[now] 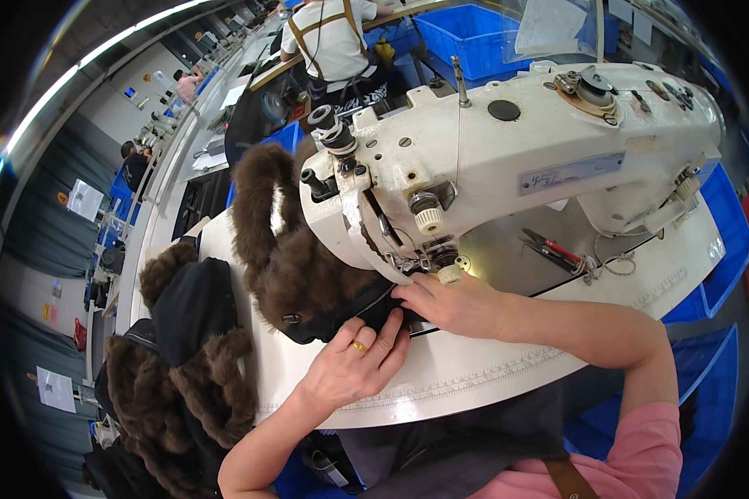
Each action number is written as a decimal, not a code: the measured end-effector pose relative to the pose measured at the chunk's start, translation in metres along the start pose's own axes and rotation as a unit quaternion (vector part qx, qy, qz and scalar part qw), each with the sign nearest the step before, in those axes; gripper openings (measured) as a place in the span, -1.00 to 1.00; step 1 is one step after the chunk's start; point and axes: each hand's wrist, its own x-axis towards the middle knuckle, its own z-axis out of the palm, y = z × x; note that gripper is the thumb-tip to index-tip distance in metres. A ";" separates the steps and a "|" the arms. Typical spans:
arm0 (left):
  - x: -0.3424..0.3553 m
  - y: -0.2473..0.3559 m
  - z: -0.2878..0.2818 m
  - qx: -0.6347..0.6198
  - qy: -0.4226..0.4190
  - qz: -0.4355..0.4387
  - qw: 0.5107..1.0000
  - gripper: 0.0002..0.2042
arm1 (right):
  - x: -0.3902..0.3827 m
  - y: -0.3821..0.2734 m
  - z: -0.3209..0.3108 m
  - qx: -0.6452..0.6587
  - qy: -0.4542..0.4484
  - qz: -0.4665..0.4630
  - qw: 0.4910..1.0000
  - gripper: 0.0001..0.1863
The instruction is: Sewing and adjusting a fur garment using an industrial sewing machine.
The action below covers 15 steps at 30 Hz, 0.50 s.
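Note:
A white sewing machine [483, 141] stands over a piece of brown fur [308, 270] joined to black cloth [354, 309]. The cloth's edge runs in under the machine's needle area, where the head and my fingers hide the needle. My left hand [359, 362], a ring on one finger, grips the near edge of the black cloth with bent fingers. Close beside the needle area, my right hand [453, 303] pinches the same cloth at its right end. A looped fur strip [258, 195] rises behind the piece, left of the machine head.
Red-handled snips [553, 249] and loose thread [620, 262] lie under the machine arm. More fur-and-black-cloth pieces [200, 333] are heaped at the left. Blue bins [466, 37] stand behind and at the right. A person in a white shirt [329, 41] works beyond the machine.

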 end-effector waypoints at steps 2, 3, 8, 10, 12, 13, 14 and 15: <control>0.000 -0.001 -0.003 -0.004 -0.003 0.003 1.000 -0.73 | 0.001 -0.001 -0.001 -0.022 -0.001 0.011 1.000 -0.77; 0.001 -0.002 -0.004 -0.008 -0.005 0.007 1.000 -0.73 | 0.002 0.000 -0.001 -0.028 -0.014 -0.007 0.999 -0.77; 0.001 0.000 -0.009 -0.004 0.005 0.003 1.000 -0.72 | 0.002 0.009 -0.004 -0.012 0.013 -0.035 0.999 -0.79; 0.007 0.003 -0.007 -0.004 0.025 0.003 1.000 -0.73 | -0.001 0.007 -0.001 0.097 0.021 0.018 0.995 -0.82; 0.026 0.013 0.006 -0.073 0.076 -0.122 0.987 -0.74 | -0.004 0.004 -0.001 0.077 0.001 0.041 0.996 -0.85; 0.034 0.015 0.009 -0.089 0.080 -0.134 0.984 -0.74 | -0.004 0.003 -0.003 0.068 -0.007 0.046 0.997 -0.83; 0.036 0.017 0.010 -0.088 0.078 -0.136 0.984 -0.74 | -0.005 0.003 -0.005 0.059 -0.016 0.051 0.997 -0.81; 0.037 0.018 0.012 -0.086 0.081 -0.142 0.983 -0.75 | -0.005 0.002 -0.005 0.060 -0.017 0.050 0.997 -0.81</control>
